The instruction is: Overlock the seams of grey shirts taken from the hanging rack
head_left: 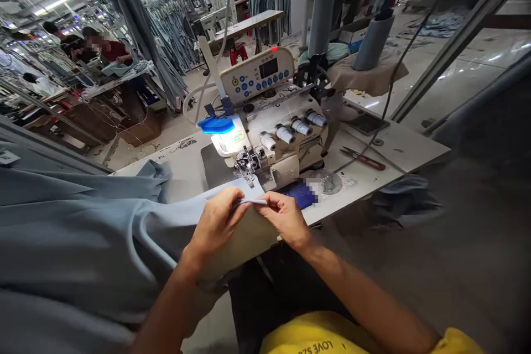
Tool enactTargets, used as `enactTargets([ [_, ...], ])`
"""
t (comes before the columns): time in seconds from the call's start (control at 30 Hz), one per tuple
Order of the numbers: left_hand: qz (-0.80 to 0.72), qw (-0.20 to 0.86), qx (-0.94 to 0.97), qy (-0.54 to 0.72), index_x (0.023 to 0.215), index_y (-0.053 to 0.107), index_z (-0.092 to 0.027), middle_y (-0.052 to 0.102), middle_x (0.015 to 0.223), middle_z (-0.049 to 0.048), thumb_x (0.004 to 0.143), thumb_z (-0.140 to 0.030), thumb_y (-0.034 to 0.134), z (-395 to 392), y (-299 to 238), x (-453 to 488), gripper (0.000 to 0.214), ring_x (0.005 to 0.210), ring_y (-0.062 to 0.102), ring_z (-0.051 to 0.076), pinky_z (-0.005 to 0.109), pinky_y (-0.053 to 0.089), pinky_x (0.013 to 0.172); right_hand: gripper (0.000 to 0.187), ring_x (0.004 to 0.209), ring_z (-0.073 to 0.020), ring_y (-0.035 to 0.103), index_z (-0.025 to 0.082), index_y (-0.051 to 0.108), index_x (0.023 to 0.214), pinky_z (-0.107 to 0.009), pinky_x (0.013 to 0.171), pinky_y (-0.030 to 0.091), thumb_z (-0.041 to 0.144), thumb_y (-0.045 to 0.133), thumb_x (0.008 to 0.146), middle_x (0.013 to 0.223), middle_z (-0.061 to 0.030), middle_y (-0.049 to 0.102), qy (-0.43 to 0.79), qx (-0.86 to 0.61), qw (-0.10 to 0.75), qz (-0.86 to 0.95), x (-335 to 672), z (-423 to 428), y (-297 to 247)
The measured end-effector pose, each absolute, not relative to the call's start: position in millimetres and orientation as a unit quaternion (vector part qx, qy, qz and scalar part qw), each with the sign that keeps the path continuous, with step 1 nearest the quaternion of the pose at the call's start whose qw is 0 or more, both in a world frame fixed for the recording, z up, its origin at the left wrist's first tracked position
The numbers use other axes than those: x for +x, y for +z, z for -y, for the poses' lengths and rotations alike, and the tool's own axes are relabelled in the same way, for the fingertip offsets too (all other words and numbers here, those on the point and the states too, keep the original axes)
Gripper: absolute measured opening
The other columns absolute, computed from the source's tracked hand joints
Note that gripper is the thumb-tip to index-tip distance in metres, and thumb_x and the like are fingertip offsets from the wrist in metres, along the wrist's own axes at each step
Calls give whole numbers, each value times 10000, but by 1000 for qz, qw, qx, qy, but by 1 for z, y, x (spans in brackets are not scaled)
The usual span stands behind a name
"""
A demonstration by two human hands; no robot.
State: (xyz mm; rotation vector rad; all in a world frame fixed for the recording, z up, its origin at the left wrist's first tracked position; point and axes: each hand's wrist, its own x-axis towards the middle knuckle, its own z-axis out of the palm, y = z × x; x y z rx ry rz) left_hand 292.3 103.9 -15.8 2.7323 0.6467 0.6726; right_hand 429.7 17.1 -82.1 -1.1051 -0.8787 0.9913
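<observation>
My left hand [218,221] and my right hand [284,215] meet at the near edge of a white sewing table [398,149]. Both pinch the folded edge of a pale blue-grey fabric [83,238], fingers curled closed on it. The fabric spreads in a big heap to the left and over my lap. Just beyond my hands stands an overlock sewing machine [274,144]. Its presser foot [249,168] is a short way from the fabric edge, and a lit lamp with a blue cap [219,127] shines on it.
Red-handled snips [365,159] lie on the table right of the machine. A control panel [257,74] rises behind it, with thread cones [323,16] further back. Other workers sit at benches far left [99,47]. Bare floor lies to the right.
</observation>
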Motion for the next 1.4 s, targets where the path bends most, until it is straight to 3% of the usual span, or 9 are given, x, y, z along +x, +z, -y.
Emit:
enactTargets([
  [0.17,-249,67,933,253,805,418,-189,484,690,-32,878,-210,498,-105,-19,296,111,583,460,99,203,359,562,238,563,-87,449,151,580,709,-198,528,328,345,559,845,628,20,518,321,-565,614,448,428,-14,-80],
  [0.3,-321,-8,924,209,803,448,-182,532,729,3,917,-309,446,-119,-24,305,171,634,500,132,245,346,591,188,543,-99,485,168,580,920,-208,528,323,339,510,882,605,26,544,242,-607,601,460,431,-22,-80],
  [0.5,-354,24,930,97,795,477,-182,564,706,6,932,-298,377,-124,-19,312,206,630,531,139,257,310,572,223,411,-73,342,179,461,1004,-185,446,247,303,546,839,455,102,396,328,-597,598,422,433,-20,-82],
  [0.67,-360,23,930,69,780,454,-190,571,696,1,931,-300,377,-111,-16,310,202,622,540,146,262,301,565,167,405,-54,245,165,547,987,-184,427,191,255,531,847,440,107,302,328,-589,589,446,433,-9,-78],
  [0.83,-398,-18,916,49,840,488,-188,619,751,24,936,-309,364,-113,-19,319,199,674,593,169,261,289,552,266,397,-57,262,153,538,1085,-187,419,186,264,530,843,436,106,323,328,-584,600,438,438,-17,-75],
  [1.03,-432,-52,900,0,1069,525,-181,663,826,65,941,-312,332,-127,-13,329,267,706,637,220,276,358,554,259,390,-58,271,174,496,1043,-178,409,185,294,556,822,428,113,346,326,-587,618,410,442,-35,-78],
  [1.17,-341,-95,923,149,1106,529,-150,649,963,126,930,-357,392,-100,-33,313,305,917,621,244,351,448,776,277,441,-71,402,197,457,1058,-173,454,305,284,572,821,515,91,458,340,-560,641,399,436,-21,-88],
  [1.27,-194,-117,932,284,1217,476,-162,585,1166,162,834,-442,578,-67,-70,296,486,1158,506,277,461,323,1016,298,578,-106,549,207,446,1080,-200,554,431,236,569,810,677,34,580,383,-526,644,402,426,2,-100],
  [1.4,-170,-107,900,386,1065,587,-169,654,829,56,863,-103,502,-46,-103,285,228,816,588,167,353,377,862,249,853,-143,581,209,494,1004,-265,795,480,222,585,773,916,-33,582,279,-561,681,379,425,8,-118],
])
